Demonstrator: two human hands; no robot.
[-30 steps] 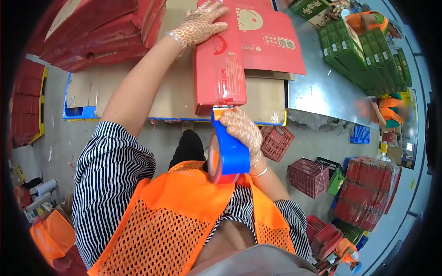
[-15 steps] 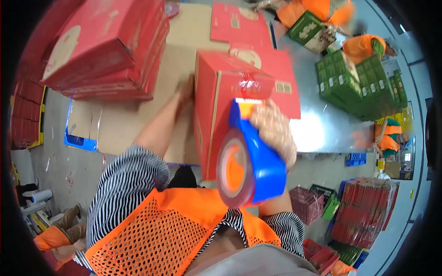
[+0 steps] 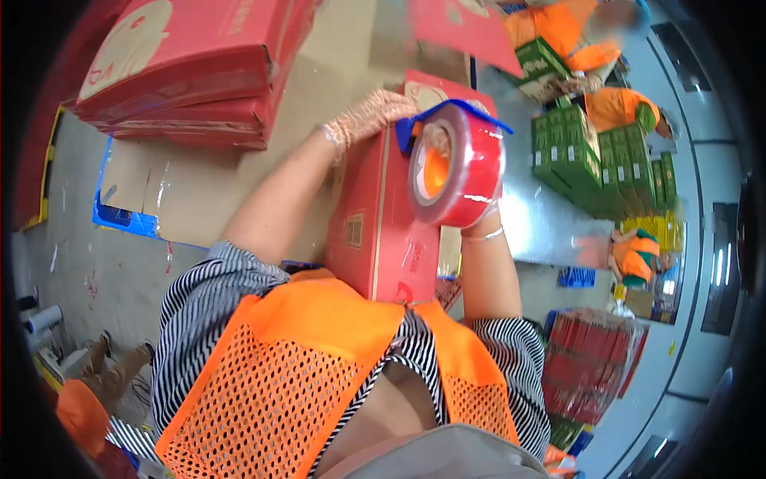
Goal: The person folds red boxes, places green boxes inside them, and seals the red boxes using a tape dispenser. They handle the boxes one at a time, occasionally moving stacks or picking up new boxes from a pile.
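Note:
A red carton box point(image 3: 359, 231) stands in front of my body, its long seam running away from me. My left hand point(image 3: 363, 124), in a thin see-through glove, lies with its fingers stretched out over the box's far end, close to the dispenser. A blue tape dispenser point(image 3: 407, 132) with a red tape roll point(image 3: 483, 168) is tilted over the box's far right part. My right hand point(image 3: 437, 137) grips it and is mostly hidden behind the roll; below it shows a wrist with a bracelet.
Stacked red cartons point(image 3: 183, 88) stand at the left on a cardboard-covered table point(image 3: 319, 72). Flat red cardboard point(image 3: 463, 32) lies at the far side. Green boxes point(image 3: 566, 148) and co-workers in orange vests point(image 3: 614, 108) are at the right. A wrapped red stack point(image 3: 594, 359) stands on the floor.
The dispenser has moved away from me and turned, its roll now higher over the box. My left hand has come up from the box's left side onto its far end.

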